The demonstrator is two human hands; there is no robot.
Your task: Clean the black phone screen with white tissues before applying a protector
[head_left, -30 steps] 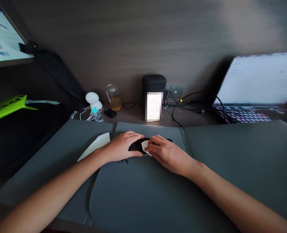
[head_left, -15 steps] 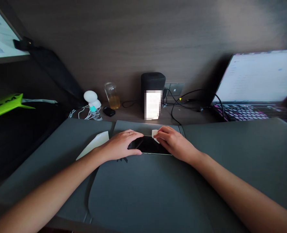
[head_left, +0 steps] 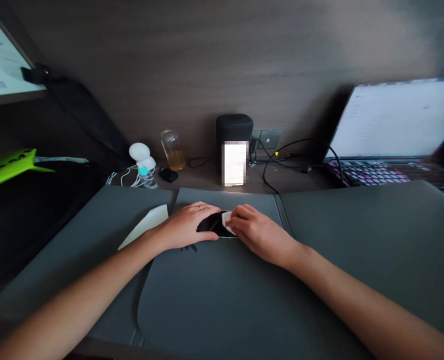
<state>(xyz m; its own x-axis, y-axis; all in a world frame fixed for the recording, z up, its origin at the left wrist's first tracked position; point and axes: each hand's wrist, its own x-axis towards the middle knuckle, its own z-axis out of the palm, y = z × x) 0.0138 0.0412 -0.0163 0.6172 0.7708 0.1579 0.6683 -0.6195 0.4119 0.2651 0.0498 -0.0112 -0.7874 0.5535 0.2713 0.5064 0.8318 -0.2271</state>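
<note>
A smartphone (head_left: 211,225) with a dark, glossy face lies flat on the grey mat (head_left: 214,295). My left hand (head_left: 180,225) grips its left end, thumb along the near edge and fingers along the far edge. In my right hand (head_left: 261,231) a small folded white wipe (head_left: 226,220) is pinched at the fingertips, touching the screen near its middle. That hand covers the phone's right end. Beside my left wrist lies a piece of white paper (head_left: 147,224).
Behind the mat stand a black speaker (head_left: 235,125), a bottle of amber liquid (head_left: 176,157), a small clear bottle (head_left: 147,177), a white round-headed device (head_left: 139,151) and a black key fob (head_left: 168,174). An open laptop (head_left: 394,120) is at right, with black cables (head_left: 267,172) nearby.
My right hand has slid left across the phone with the wipe, from the right part of the screen toward the middle. My left hand keeps its hold.
</note>
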